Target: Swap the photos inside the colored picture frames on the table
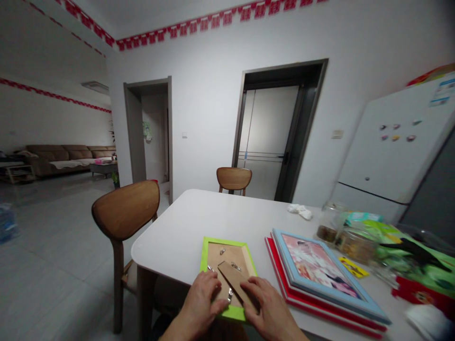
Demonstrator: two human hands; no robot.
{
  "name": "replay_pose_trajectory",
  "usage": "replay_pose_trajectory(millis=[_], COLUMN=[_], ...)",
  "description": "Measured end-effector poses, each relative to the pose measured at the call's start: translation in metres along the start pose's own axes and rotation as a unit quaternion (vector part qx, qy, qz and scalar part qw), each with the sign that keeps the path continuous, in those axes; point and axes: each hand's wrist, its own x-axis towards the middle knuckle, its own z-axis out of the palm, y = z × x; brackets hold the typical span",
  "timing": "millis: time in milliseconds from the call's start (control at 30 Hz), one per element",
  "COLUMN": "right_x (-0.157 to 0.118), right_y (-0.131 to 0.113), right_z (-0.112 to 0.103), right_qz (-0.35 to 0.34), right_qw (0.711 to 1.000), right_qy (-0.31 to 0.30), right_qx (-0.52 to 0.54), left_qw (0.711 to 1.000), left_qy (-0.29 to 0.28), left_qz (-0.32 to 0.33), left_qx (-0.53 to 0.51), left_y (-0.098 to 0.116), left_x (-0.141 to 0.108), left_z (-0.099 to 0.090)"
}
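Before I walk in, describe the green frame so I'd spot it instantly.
Find the white table, then the left hand and right hand at its near edge. The green frame beneath them shows brown backing and metal clips, unlike the blue frame alongside, showing its picture.

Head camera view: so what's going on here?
A green frame lies back up at the edge of the table. The person's left hand is at its lower left, near a metal clip; the right hand touches its brown stand. To the right, a blue frame lies on a red frame.
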Motion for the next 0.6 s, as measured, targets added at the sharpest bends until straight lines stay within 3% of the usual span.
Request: replay_pose_trajectory(millis=[367, 600], right_x=[0.0, 0.008], right_y=[-0.007, -0.006], right_z=[0.003, 0.016], right_qz=[-0.011, -0.036], right_qw=[0.999, 0.999], right_qy=[-0.011, 0.001], right_qx=[-0.034, -0.037], left_qw=[0.996, 0.996], left_qy=[-0.092, -0.093], left_qz=[0.0, -0.001], left_qx=[0.0, -0.013], left_y=[-0.013, -0.02], left_x=[-0.009, -0.006], left_z=[-0.009, -0.009])
